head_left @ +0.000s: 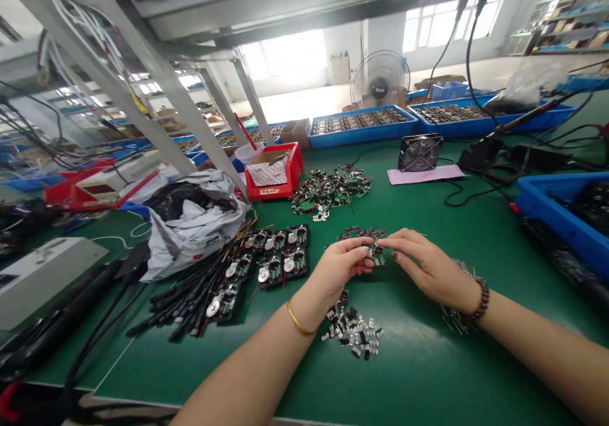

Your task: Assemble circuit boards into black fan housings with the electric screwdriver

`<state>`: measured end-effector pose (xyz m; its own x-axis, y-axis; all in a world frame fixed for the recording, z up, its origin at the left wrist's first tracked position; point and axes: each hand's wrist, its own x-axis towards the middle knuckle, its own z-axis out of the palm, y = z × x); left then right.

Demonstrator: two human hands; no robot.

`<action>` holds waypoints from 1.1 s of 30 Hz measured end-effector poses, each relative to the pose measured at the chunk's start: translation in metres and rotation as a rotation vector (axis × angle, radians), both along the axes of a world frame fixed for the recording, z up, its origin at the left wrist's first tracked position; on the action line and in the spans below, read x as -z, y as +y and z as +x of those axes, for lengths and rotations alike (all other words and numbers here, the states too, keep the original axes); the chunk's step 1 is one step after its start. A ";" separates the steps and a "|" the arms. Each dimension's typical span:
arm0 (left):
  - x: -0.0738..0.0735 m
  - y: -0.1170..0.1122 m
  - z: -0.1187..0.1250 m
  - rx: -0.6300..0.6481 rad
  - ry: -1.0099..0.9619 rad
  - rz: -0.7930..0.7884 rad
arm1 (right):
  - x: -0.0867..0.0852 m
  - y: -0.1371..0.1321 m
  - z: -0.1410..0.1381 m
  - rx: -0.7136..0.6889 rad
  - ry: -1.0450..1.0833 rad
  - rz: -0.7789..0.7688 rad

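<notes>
The fingers (360, 252) of the left hand (335, 272) and those of the right hand (425, 264) are pinched nearly closed from either side on a small green board (375, 254), held just above the counter (428, 375) at mid-picture. The board's long axis seems to run across, from one hand to the other, with its flat face tilted up. Fingertips hide much of it, so finer detail cannot be told. A thin gold bangle (299, 321) rings the left wrist, a dark beaded bracelet (480, 299) the right. Just behind the hands lies a low scatter of loose boards (359, 232). Below the left wrist is a heap of small black-and-silver parts (354, 336), and beneath the right wrist are thin metal pins (454, 317). To the left, disc boards (278, 258) with shiny round caps lie in rows, trailing black cables (190, 299). Farther back sit a larger tangled pile (328, 191), a red plastic bin (273, 173) and a small black grille fan (419, 152), all on smooth green matting.
</notes>
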<state>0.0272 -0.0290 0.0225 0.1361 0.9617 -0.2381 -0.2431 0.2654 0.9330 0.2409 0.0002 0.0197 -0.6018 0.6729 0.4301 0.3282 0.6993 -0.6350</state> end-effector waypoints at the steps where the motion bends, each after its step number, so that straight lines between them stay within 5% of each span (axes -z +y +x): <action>1: 0.000 0.001 -0.001 -0.013 -0.013 0.002 | 0.002 0.000 0.000 -0.011 -0.028 0.041; 8: 0.001 0.006 -0.005 -0.060 -0.005 0.016 | 0.008 -0.003 0.002 -0.027 -0.197 0.079; 27: 0.002 0.008 -0.007 -0.072 -0.007 0.030 | 0.014 -0.001 0.000 -0.089 -0.201 0.022; 33: 0.005 0.011 -0.005 -0.087 0.061 0.099 | 0.013 -0.004 -0.002 -0.072 -0.232 0.111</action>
